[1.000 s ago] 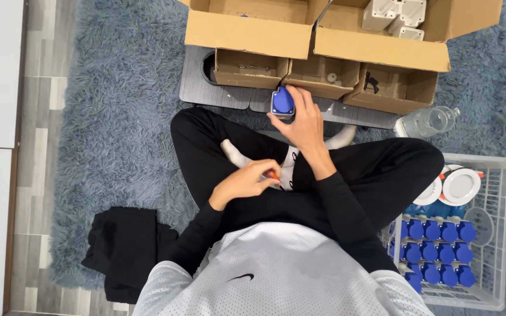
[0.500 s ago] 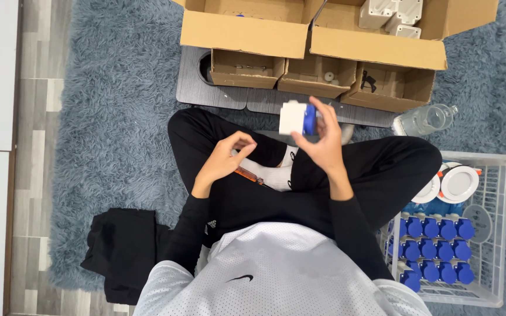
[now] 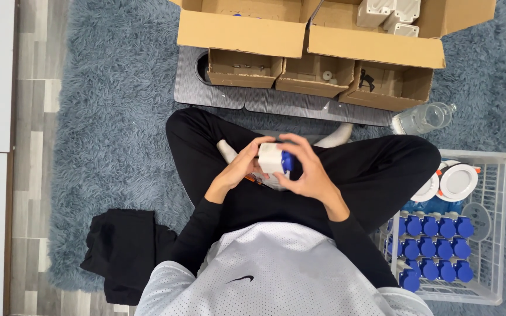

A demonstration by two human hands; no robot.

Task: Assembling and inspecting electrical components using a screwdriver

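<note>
Left hand (image 3: 238, 169) and right hand (image 3: 306, 172) together grip a white-and-blue socket part (image 3: 274, 159) over crossed legs; wire basket (image 3: 502, 234) alongside.

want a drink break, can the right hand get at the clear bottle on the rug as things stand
Probably yes, once freed: the right hand holds the white and blue part, while the clear bottle lies beyond the right knee, nothing between.

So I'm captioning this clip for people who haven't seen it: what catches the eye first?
Both hands, left hand and right hand, meet over the lap around a white and blue socket. At the right, a white wire basket holds rows of blue sockets. Open cardboard boxes line the top of a shaggy blue rug.
</note>
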